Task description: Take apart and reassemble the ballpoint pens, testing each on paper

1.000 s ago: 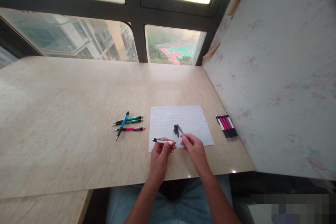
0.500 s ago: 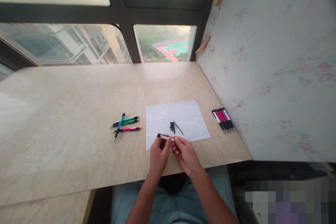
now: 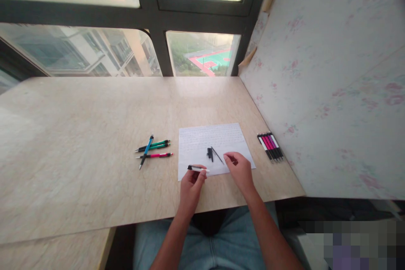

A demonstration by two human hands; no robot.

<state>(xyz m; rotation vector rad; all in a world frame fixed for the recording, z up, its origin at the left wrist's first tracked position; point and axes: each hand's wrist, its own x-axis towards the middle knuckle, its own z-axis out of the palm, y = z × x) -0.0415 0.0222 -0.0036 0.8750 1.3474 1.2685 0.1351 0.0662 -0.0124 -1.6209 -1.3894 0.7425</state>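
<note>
My left hand [image 3: 192,185] is closed around a white pen barrel [image 3: 198,169] with a black end and clip, held near the lower edge of a written sheet of paper [image 3: 193,139]. Over the paper's right part, my right hand [image 3: 238,168] has thumb and fingertips pressed together; whatever they pinch is too small or hidden to name. Just left of those fingertips lies a thin dark pen refill [image 3: 217,155], apart from them. Beside the refill rest small black pen parts [image 3: 210,154].
Left of the paper lie several pens, a blue pen [image 3: 147,152] crossing green ones and a pink pen [image 3: 158,155]. A row of white, pink and purple pens [image 3: 270,147] lies by the papered wall [image 3: 332,93]. Windows border the table's [image 3: 95,135] far edge.
My right hand has moved away from the white pen barrel, to the right and forward over the paper. The left hand keeps the barrel. The view has shifted slightly.
</note>
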